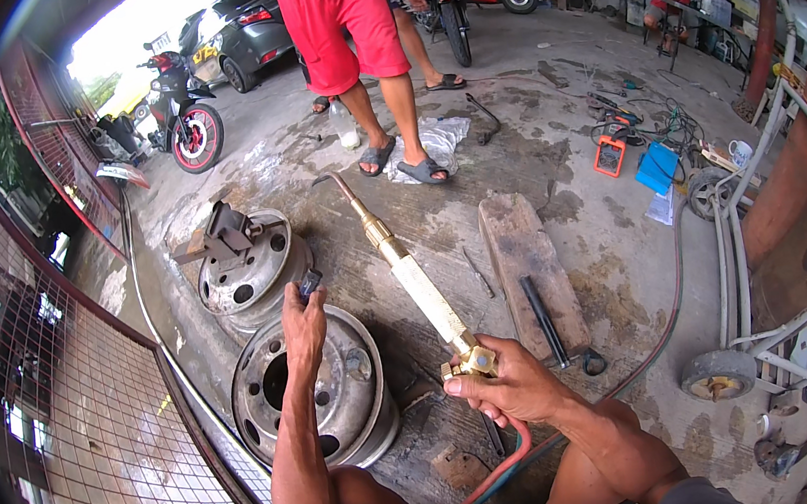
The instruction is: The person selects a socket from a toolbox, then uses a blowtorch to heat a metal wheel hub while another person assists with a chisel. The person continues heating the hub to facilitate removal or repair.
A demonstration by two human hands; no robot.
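Observation:
My right hand (510,380) is closed around the valve end of a brass gas torch (426,295). Its bent copper tip points up and away to the left, with no flame that I can see. Red and green hoses (497,477) run down from the torch under my hand. In my left hand (306,329) is a small black object (309,284), pinched at the fingertips; its kind cannot be made out. Below that hand lies a steel wheel rim (350,389), partly covered by my forearm. Just beyond, a second rim (257,285) carries a rusty metal bracket (232,235).
A worn plank (531,266) and a black metal bar (544,320) lie right of the torch. Wire-mesh fencing (108,389) borders the left side. A wheeled pipe frame (728,272) stands at right. Ahead, a person in red shorts (341,33) stands near a plastic sheet (435,142).

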